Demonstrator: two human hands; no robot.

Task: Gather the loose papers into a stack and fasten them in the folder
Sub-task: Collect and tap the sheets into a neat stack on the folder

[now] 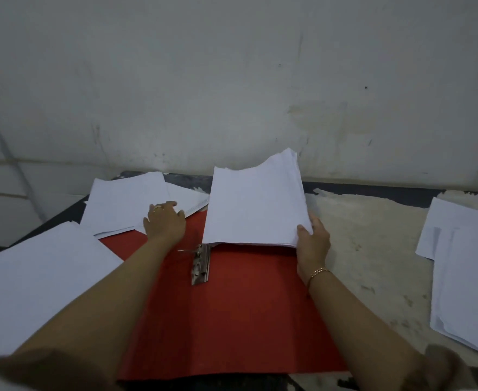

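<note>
1. The right hand pinches the stack at its near right corner, thumb on the front face, and the sheets stand tilted over the far half of the red folder. With only one corner held, the pack could sag or fan out.
2. The top edge of the stack looks ragged and wavy, so the sheets aren't squared. Fastened like this, some pages could miss the clip.
3. The left hand is on the loose papers at the far left, with its fingers bent down over their edge. Whether it actually grips any, I cannot tell. A light drag could take only the top sheet and skew the rest.
4. Those papers overlap the folder's far left corner, so pulling them might shift the folder too.
5. The metal fastener lies just below the stack's near left corner. A sheet edge lowered carelessly could snag on it and crumple.
6. More piles wait near left and far right on the table. They are easy to overlook, and a sweeping forearm could push them off the edge.
</note>
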